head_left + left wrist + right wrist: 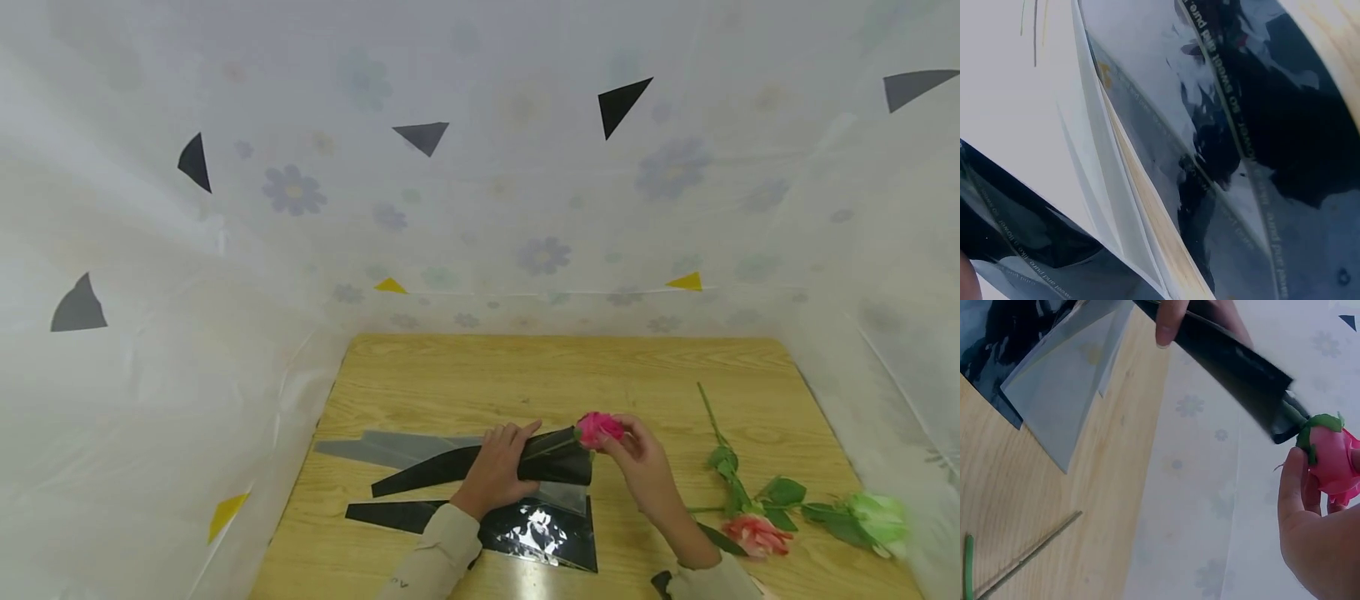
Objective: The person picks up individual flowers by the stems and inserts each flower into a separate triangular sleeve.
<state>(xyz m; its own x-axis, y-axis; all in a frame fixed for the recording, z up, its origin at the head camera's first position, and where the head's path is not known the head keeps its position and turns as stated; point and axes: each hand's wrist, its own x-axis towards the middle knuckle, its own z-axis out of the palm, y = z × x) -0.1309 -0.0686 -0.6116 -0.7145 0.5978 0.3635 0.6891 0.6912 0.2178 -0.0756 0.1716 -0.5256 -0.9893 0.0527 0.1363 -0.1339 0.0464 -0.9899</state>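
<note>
In the head view my left hand (495, 471) grips a black flower-wrapping sleeve (427, 471), which is rolled into a cone with its wide mouth to the right. My right hand (643, 471) holds the bloom of a pink rose (597, 428) at that mouth. The stem lies along the sleeve. In the right wrist view, fingertips touch the green leaves under the pink bloom (1333, 461), and the black sleeve (1235, 372) slants down toward it from the left hand (1172, 319). The left wrist view shows dark printed film (1297, 125) close up.
Below the hands lies another flat black sleeve (540, 537), shiny and tapered. Greyish translucent sleeves (375, 450) lie partly under the held one. At the right are a peach-pink rose (757, 533) and a pale green rose (873, 521). Pale floral sheeting (480, 208) surrounds the wooden table (570, 367).
</note>
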